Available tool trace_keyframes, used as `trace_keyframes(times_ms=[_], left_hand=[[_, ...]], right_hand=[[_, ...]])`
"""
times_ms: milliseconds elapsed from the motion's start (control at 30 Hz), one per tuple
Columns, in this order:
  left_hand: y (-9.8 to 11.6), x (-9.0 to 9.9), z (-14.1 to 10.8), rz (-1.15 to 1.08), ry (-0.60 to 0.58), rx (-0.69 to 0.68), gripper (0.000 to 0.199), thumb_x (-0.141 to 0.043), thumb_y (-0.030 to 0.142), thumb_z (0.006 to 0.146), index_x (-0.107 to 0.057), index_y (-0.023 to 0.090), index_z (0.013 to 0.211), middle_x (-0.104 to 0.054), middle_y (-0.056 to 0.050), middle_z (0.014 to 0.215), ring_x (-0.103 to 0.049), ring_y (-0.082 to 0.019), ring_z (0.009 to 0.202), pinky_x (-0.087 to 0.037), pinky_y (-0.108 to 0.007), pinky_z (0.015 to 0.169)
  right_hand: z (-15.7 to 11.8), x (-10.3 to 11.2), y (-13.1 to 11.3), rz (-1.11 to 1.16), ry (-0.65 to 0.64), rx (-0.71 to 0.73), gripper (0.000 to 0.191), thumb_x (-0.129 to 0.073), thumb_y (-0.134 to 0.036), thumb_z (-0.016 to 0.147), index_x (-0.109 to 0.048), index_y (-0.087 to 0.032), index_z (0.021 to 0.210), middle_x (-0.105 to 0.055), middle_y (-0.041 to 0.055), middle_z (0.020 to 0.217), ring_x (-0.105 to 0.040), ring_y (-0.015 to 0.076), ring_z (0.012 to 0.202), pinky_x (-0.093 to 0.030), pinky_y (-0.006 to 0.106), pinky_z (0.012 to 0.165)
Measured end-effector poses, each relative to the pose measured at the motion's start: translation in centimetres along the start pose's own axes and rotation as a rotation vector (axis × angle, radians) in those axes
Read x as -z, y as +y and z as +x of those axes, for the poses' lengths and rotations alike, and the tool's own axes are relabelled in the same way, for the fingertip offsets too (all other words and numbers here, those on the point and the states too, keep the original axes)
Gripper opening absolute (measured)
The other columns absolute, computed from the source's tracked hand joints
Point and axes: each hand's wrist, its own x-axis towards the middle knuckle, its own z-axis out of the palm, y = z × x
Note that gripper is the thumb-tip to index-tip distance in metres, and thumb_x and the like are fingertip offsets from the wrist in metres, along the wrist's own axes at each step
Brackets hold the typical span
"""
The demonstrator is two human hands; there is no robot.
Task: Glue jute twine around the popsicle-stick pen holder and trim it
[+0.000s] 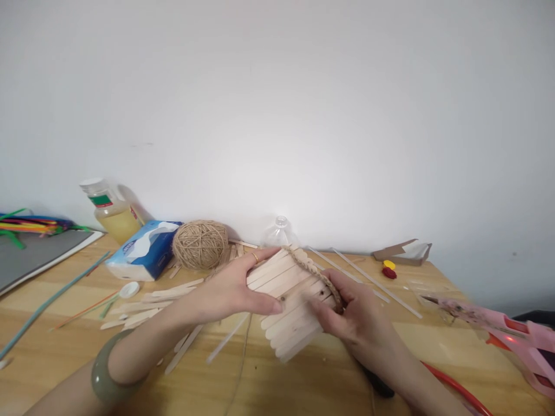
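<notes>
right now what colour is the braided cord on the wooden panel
The braided cord is tan-brown, clearest in the head view.

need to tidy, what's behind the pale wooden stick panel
Past the top of the pale wooden stick panel, a clear, narrow-necked container shows its neck and shoulders. Its lower part and whatever is directly behind the panel are covered.

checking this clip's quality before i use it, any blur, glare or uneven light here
Head view: the wall is brightest near the middle and dims toward the edges; the right hand is smeared at the thumb, likely from motion; the stick panel looks soft at its lower end; the bottle casts a soft shadow on the wall.
</notes>
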Motion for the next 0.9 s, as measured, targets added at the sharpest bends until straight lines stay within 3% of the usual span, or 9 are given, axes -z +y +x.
trace_keyframes(times_ms=[267, 400, 500, 600, 767, 900], left_hand=[[0.5, -0.2, -0.1, -0.026, -0.015, 0.014, 0.086, -0.076, 0.038, 0.06, -0.038, 0.022, 0.135, -0.052, -0.008, 0.129, -0.048, -0.03, 0.117, -0.034, -0.044, 0.103], [0.0, 0.2, 0.0, -0.034, -0.025, 0.019, 0.084, -0.076, 0.04, 0.061, -0.039, 0.023, 0.135, -0.053, -0.007, 0.129, -0.049, -0.029, 0.117, -0.036, -0.043, 0.102], [-0.9, 0.3, 0.3, 0.043, 0.023, -0.031, 0.087, -0.077, 0.041, 0.06, -0.038, 0.024, 0.136, -0.049, -0.007, 0.133, -0.046, -0.029, 0.12, -0.033, -0.043, 0.104], [-1.4, 0.1, 0.5, 0.082, 0.059, -0.065, 0.087, -0.076, 0.041, 0.061, -0.036, 0.024, 0.137, -0.047, -0.008, 0.135, -0.044, -0.029, 0.121, -0.033, -0.044, 0.104], [-0.9, -0.2, 0.5, 0.029, 0.034, -0.007, 0.086, -0.076, 0.04, 0.061, -0.038, 0.021, 0.136, -0.051, -0.009, 0.13, -0.048, -0.029, 0.117, -0.034, -0.044, 0.103], [-1.3, -0.2, 0.7, 0.014, 0.039, -0.022, 0.088, -0.076, 0.041, 0.06, -0.036, 0.022, 0.136, -0.05, -0.009, 0.131, -0.048, -0.03, 0.117, -0.034, -0.045, 0.103]], right_hand=[[0.1, 0.1, 0.1, -0.008, 0.088, 0.024, 0.034, -0.04, -0.043, 0.087, -0.038, -0.021, 0.061, -0.032, -0.0058, 0.056, -0.032, 0.0093, 0.051, -0.029, 0.021, 0.045], [0.2, 0.5, -0.6, 0.225, -0.077, -0.056, 0.026, -0.057, -0.045, 0.077, -0.052, -0.02, 0.074, -0.048, -0.0036, 0.066, -0.042, 0.0102, 0.057, -0.035, 0.022, 0.049], [0.3, 0.4, -0.9, 0.215, -0.081, -0.114, 0.024, -0.065, -0.038, 0.072, -0.057, -0.019, 0.084, -0.052, -0.0032, 0.068, -0.044, 0.0108, 0.06, -0.036, 0.022, 0.051], [0.1, 0.1, -0.7, 0.147, -0.023, -0.081, 0.025, -0.054, -0.044, 0.081, -0.052, -0.019, 0.075, -0.048, -0.0033, 0.066, -0.042, 0.0109, 0.061, -0.036, 0.022, 0.052], [0.0, 0.0, -0.2, 0.057, 0.069, -0.032, 0.038, -0.038, -0.046, 0.089, -0.041, -0.02, 0.062, -0.036, -0.0052, 0.057, -0.036, 0.0096, 0.053, -0.032, 0.021, 0.047], [0.3, 0.1, -0.2, 0.116, 0.0, -0.057, 0.02, -0.06, -0.039, 0.078, -0.057, -0.02, 0.082, -0.057, -0.003, 0.07, -0.05, 0.012, 0.063, -0.04, 0.022, 0.055]])
